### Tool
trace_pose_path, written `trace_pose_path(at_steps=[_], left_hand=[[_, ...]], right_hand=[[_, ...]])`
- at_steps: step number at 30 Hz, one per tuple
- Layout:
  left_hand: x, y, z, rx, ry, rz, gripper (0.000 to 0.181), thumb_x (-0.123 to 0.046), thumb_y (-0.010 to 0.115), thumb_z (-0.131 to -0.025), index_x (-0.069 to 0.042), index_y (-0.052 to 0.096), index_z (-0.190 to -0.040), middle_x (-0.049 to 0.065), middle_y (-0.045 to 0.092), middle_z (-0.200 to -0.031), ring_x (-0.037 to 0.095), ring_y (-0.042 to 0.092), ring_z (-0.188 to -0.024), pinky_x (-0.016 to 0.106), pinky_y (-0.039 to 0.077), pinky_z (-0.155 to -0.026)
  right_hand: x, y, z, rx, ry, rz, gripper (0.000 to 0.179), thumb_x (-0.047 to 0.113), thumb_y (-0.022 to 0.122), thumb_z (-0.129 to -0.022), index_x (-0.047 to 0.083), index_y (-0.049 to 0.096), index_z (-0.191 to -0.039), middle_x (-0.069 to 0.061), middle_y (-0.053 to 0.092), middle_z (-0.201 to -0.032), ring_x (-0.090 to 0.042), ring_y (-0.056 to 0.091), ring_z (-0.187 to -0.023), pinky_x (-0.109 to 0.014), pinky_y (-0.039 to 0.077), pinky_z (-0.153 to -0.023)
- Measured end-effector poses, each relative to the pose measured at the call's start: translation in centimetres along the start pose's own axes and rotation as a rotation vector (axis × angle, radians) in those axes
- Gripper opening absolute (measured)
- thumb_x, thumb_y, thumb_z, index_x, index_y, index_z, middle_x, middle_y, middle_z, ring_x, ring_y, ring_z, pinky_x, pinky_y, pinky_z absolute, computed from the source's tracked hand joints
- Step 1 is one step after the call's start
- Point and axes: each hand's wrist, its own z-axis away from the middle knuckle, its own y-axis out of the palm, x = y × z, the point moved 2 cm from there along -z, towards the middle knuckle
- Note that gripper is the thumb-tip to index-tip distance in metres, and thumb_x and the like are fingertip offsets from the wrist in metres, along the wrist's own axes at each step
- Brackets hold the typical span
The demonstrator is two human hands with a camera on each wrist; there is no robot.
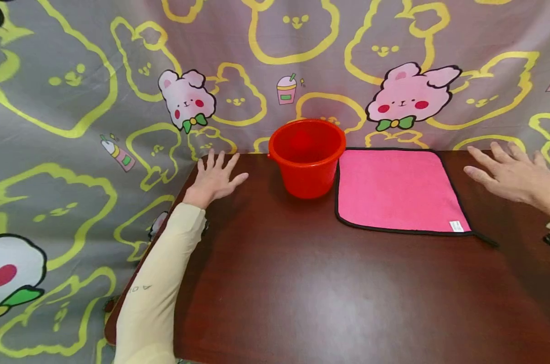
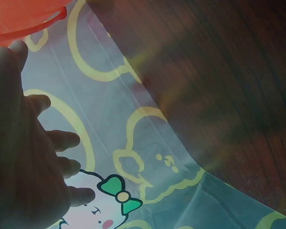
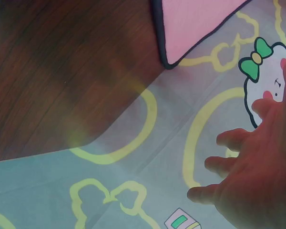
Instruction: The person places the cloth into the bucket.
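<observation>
A red plastic bucket [image 1: 308, 177] stands upright near the back of the dark brown table, its mouth facing up and its inside looking bare. To its right a pink cloth [image 1: 395, 189] with black edging lies flat, a white tag at its near right corner. My left hand [image 1: 213, 177] is left of the bucket, fingers spread and holding nothing. On the far right, past the cloth, my right hand [image 1: 518, 174] is likewise spread with nothing in it. The left wrist view shows part of the bucket [image 2: 24, 16] above the thumb; the right wrist view shows a cloth corner [image 3: 190, 28].
A grey curtain [image 1: 238, 45] printed with yellow outlines and rabbit faces hangs right behind the table and along its left side. The brown table top [image 1: 325, 288] stretches from the bucket and cloth toward me. A black cord end [image 1: 486, 239] sticks out from the cloth's near right corner.
</observation>
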Motion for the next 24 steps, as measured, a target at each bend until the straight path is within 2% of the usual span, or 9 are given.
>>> trace_pose_path(at_steps=[5,9,19,24], left_hand=[[0.0,-0.1,0.1,-0.008,0.001,0.012,0.08,-0.069,0.03,-0.095,-0.028,0.007,-0.159,0.022,0.007,-0.164,0.047,-0.007,-0.15,0.07,-0.001,-0.115],[0.2,-0.2,0.3,-0.008,-0.004,0.016,0.08,-0.07,0.029,-0.095,-0.029,0.005,-0.159,0.021,0.006,-0.164,0.047,-0.007,-0.15,0.071,-0.001,-0.115],[0.2,-0.1,0.5,-0.009,0.003,0.038,0.08,-0.071,0.028,-0.095,-0.029,0.005,-0.159,0.02,0.005,-0.165,0.046,-0.007,-0.15,0.07,-0.001,-0.115],[-0.2,-0.2,0.3,-0.041,0.021,0.075,0.081,-0.075,0.024,-0.092,-0.032,0.004,-0.159,0.017,0.007,-0.165,0.044,-0.007,-0.151,0.068,0.0,-0.117]], right_hand=[[-0.3,0.0,-0.1,-0.025,-0.021,-0.005,0.082,0.068,0.023,-0.097,0.017,0.0,-0.158,-0.036,0.012,-0.151,-0.054,-0.005,-0.142,-0.083,0.0,-0.099],[-0.3,-0.1,-0.2,-0.016,-0.025,-0.002,0.081,0.068,0.022,-0.097,0.02,-0.003,-0.158,-0.037,0.009,-0.153,-0.055,-0.002,-0.142,-0.083,0.0,-0.099],[0.9,-0.2,-0.1,-0.054,-0.057,0.03,0.079,0.065,0.025,-0.098,0.019,0.003,-0.158,-0.035,0.017,-0.15,-0.053,0.002,-0.141,-0.081,0.002,-0.099],[1.5,-0.2,-0.3,-0.05,-0.071,0.035,0.077,0.064,0.025,-0.099,0.018,0.006,-0.158,-0.034,0.02,-0.149,-0.054,0.005,-0.139,-0.081,0.006,-0.098]])
